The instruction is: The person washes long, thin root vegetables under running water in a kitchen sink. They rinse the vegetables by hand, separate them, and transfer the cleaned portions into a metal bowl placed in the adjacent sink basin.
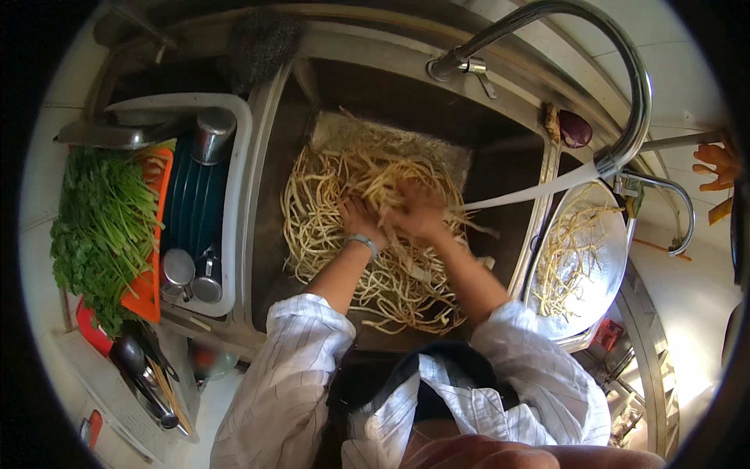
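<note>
A broad tangle of long, thin, pale roots (328, 234) covers the floor of the steel sink (504, 152). My left hand (362, 221), with a grey band at the wrist, presses into the tangle with its fingers curled into the strands. My right hand (419, 211) is blurred and grips the same raised clump from the other side, its fingertips partly hidden among the roots. A stream of water (527, 192) runs from the curved chrome faucet (641, 94) and lands close by my right hand.
Left of the sink, a white rack (241, 176) holds dark green plates (196, 193) and metal cups, beside leafy greens (99, 234) in an orange basket (157, 264). On the right, a metal colander (606, 264) contains more roots. A purple onion (575, 129) rests on the sink's back corner.
</note>
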`<state>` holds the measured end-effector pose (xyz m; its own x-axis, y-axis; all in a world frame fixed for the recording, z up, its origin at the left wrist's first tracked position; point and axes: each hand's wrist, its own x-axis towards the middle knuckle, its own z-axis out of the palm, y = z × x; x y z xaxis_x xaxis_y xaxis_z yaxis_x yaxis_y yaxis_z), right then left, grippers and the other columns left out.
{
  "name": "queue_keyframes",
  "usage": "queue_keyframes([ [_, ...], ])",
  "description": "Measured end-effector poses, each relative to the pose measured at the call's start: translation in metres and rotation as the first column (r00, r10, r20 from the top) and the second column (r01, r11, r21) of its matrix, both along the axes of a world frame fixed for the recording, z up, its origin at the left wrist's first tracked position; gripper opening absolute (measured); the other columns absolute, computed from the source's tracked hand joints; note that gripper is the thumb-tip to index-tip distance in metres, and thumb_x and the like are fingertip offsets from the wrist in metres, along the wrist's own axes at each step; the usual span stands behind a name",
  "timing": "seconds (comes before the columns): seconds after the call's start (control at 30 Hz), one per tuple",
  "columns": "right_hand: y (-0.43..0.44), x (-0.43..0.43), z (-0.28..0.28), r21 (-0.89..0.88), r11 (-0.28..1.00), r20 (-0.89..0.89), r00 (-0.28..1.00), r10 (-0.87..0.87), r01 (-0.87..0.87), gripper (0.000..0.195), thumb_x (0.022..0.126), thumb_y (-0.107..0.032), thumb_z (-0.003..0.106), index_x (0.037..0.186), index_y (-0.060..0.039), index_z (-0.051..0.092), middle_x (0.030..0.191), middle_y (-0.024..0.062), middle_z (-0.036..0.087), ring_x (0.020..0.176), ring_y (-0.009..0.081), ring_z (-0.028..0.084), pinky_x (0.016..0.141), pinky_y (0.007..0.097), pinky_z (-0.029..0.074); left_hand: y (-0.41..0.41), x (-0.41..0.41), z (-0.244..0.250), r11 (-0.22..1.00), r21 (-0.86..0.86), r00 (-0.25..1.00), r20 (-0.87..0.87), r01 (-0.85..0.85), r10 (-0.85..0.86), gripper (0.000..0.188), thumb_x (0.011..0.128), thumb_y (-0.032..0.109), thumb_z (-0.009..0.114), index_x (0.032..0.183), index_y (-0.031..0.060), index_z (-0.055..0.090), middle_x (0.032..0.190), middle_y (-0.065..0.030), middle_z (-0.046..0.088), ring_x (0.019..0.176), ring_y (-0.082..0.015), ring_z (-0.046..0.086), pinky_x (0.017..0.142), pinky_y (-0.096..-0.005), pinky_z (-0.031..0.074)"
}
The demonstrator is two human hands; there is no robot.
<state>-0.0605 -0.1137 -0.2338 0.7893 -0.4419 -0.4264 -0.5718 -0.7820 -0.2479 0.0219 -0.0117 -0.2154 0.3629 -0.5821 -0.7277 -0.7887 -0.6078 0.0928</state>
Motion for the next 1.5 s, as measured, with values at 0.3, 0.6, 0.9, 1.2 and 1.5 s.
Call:
queue_keyframes([
  [0.3,-0.080,0.056,-0.086,-0.078,0.877,0.120,0.878,-0.463,0.474,0.077,0.068,-0.056,0.056,0.123,-0.0055,0.035,0.126,0.0251,0.031,0.114,0.0420,0.031,0.091,0.0495,0.029,-0.023,0.008,-0.054,0.962,-0.273,0.998,0.054,-0.024,0.040,0.091,0.074,0.066,0.033,0.133,0.0002,0.011,0.136,-0.0221,0.013,0.127,-0.0336,0.012,0.102,-0.0441,0.003],
  [0.6,-0.101,0.039,-0.029,-0.039,0.964,0.051,0.964,-0.261,0.263,0.063,0.062,-0.049,0.064,0.104,-0.0027,0.053,0.112,0.0218,0.046,0.099,0.0352,0.046,0.080,0.0450,0.037,0.001,-0.005,0.022,0.997,-0.037,0.995,-0.073,0.066,-0.068,0.072,0.079,0.053,0.041,0.123,-0.0034,0.033,0.123,-0.0228,0.036,0.109,-0.0341,0.039,0.085,-0.0439,0.034],
  [0.9,0.031,-0.037,0.007,0.063,0.993,0.285,0.955,0.083,-0.104,0.052,0.082,-0.041,0.042,0.125,-0.0124,0.036,0.126,0.0179,0.033,0.117,0.0379,0.029,0.095,0.0526,0.021,0.022,0.019,-0.054,0.757,-0.653,0.978,0.132,-0.038,0.163,0.063,0.080,0.050,0.041,0.127,0.0095,0.031,0.129,-0.0220,0.027,0.119,-0.0384,0.026,0.100,-0.0499,0.013],
  [1.2,-0.091,0.035,-0.101,0.192,0.979,0.116,0.989,-0.090,0.066,0.056,0.085,-0.040,0.039,0.129,-0.0100,0.025,0.129,0.0244,0.025,0.111,0.0400,0.035,0.092,0.0511,0.026,-0.114,0.093,-0.176,0.973,-0.224,0.998,0.034,0.063,-0.056,0.067,0.080,0.057,0.030,0.131,0.0138,0.026,0.134,-0.0154,0.023,0.120,-0.0336,0.027,0.098,-0.0517,0.016],
  [1.5,-0.095,0.028,-0.080,0.185,0.865,-0.030,0.883,-0.469,0.466,0.053,0.074,-0.036,0.053,0.115,-0.0059,0.041,0.106,0.0181,0.047,0.099,0.0352,0.046,0.080,0.0474,0.038,-0.086,0.093,-0.087,0.877,-0.254,0.913,-0.110,-0.408,0.393,0.057,0.080,0.048,0.038,0.120,0.0075,0.043,0.120,-0.0182,0.042,0.116,-0.0319,0.032,0.092,-0.0500,0.028],
])
